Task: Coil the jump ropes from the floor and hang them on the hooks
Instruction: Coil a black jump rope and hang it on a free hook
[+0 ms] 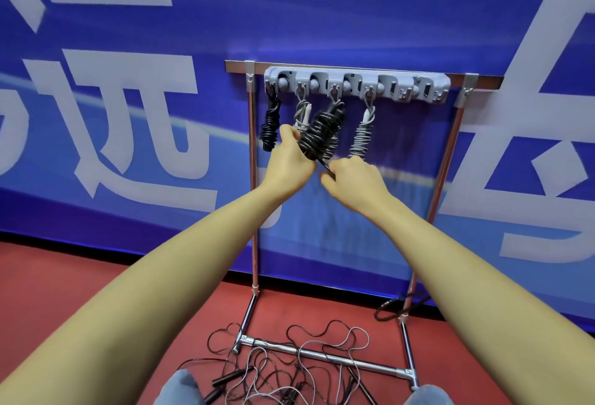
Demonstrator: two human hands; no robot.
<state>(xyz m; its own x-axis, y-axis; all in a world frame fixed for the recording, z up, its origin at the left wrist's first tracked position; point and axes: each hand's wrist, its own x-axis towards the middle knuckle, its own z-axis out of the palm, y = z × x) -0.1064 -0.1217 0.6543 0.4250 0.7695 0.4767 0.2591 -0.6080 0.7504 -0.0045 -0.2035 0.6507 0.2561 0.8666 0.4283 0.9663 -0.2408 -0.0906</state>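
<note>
left hand fingers partly hidden

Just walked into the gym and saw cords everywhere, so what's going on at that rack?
A person is coiling jump ropes and hanging them on a grey hook rail. The left hand grips a black coiled rope hanging from the third hook, and the right hand pinches its loose end. Three other coils hang on the rail: one black and two grey. Loose ropes lie tangled on the red floor.
</note>
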